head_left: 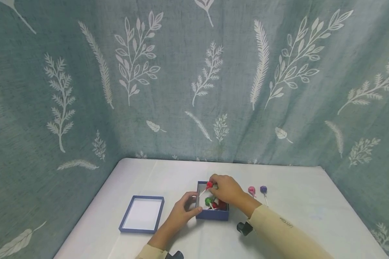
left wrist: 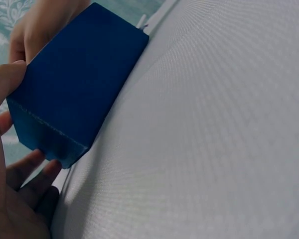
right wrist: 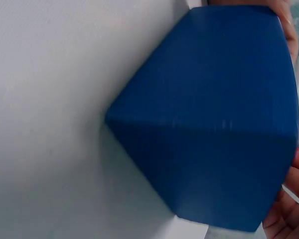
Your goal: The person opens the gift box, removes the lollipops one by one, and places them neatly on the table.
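right hand (head_left: 227,189): pinching red lollipop (head_left: 209,185) | left hand (head_left: 182,210): gripping blue box (head_left: 212,215) | inner lollipops (head_left: 209,201): partly hidden, count unclear

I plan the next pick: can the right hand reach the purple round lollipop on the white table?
Probably yes: nothing covers the head of the purple lollipop, but the right hand should first release the red round lollipop it pinches.
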Action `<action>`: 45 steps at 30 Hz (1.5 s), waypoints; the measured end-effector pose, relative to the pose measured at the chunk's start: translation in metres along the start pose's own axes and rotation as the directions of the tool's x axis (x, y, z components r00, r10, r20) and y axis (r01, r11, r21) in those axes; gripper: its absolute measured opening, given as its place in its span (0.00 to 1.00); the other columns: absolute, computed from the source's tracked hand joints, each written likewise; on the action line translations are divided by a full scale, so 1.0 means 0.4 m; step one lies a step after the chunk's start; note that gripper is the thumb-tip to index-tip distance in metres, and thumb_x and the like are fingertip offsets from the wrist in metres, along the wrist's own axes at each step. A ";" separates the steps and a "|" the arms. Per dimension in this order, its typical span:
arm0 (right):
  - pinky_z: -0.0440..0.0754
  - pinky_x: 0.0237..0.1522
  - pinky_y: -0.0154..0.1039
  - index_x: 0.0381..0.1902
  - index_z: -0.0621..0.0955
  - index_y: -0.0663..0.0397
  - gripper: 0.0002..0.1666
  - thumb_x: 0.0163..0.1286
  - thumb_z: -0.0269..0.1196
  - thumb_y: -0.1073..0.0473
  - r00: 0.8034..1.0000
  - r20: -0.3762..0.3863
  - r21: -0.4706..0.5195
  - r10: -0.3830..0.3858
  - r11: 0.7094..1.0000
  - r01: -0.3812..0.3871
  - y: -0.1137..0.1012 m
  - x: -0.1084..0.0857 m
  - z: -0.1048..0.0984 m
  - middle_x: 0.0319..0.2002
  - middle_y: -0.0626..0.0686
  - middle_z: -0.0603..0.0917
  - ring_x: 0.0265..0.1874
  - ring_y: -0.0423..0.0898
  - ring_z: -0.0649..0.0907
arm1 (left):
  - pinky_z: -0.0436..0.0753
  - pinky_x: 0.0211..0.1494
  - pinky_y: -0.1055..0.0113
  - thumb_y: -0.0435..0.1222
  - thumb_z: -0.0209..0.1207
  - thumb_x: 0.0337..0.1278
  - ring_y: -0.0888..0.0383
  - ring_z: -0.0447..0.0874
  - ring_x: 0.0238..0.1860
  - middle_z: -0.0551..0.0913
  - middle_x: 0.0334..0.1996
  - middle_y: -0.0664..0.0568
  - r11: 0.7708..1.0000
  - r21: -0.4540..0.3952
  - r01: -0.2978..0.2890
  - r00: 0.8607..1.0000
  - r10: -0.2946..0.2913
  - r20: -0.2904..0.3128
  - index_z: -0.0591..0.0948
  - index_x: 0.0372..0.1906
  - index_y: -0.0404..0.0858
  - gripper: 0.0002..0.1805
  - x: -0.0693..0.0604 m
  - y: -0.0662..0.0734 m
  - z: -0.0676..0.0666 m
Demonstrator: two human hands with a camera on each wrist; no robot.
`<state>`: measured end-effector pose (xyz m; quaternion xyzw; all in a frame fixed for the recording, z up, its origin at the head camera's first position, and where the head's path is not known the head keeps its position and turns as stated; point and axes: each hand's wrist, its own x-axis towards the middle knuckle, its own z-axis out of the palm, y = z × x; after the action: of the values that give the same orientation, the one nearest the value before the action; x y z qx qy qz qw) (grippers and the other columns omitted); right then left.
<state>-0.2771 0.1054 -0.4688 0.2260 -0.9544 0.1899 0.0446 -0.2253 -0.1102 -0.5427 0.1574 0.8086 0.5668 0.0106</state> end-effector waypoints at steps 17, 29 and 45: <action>0.78 0.33 0.40 0.51 0.80 0.53 0.17 0.66 0.65 0.56 0.995 -0.095 0.078 0.024 0.997 -0.017 0.139 -0.061 -0.081 0.39 0.46 0.82 0.30 0.40 0.77 | 0.59 0.70 0.41 0.44 0.67 0.56 0.47 0.72 0.64 0.76 0.61 0.49 1.000 0.025 0.002 1.000 -0.002 -0.004 0.74 0.61 0.45 0.28 0.001 -0.016 -0.004; 0.81 0.40 0.44 0.59 0.77 0.56 0.21 0.72 0.60 0.54 0.991 -0.083 0.218 0.102 0.973 -0.082 0.234 -0.136 -0.111 0.47 0.50 0.83 0.39 0.45 0.81 | 0.59 0.69 0.39 0.40 0.66 0.58 0.40 0.70 0.64 0.74 0.62 0.39 1.000 0.012 0.018 1.000 -0.018 0.016 0.73 0.61 0.37 0.28 -0.022 0.069 -0.011; 0.79 0.37 0.45 0.65 0.74 0.56 0.24 0.72 0.58 0.60 0.978 -0.168 0.160 0.120 0.983 -0.093 0.297 -0.189 -0.146 0.43 0.53 0.78 0.37 0.48 0.79 | 0.59 0.70 0.41 0.44 0.66 0.58 0.45 0.70 0.65 0.75 0.62 0.47 1.000 0.012 0.026 1.000 -0.026 0.005 0.72 0.63 0.43 0.28 -0.003 -0.004 0.003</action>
<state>-0.2628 0.2573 -0.4683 0.1593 -0.9402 0.2833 0.1015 -0.2244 -0.1099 -0.5449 0.1485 0.8140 0.5613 0.0191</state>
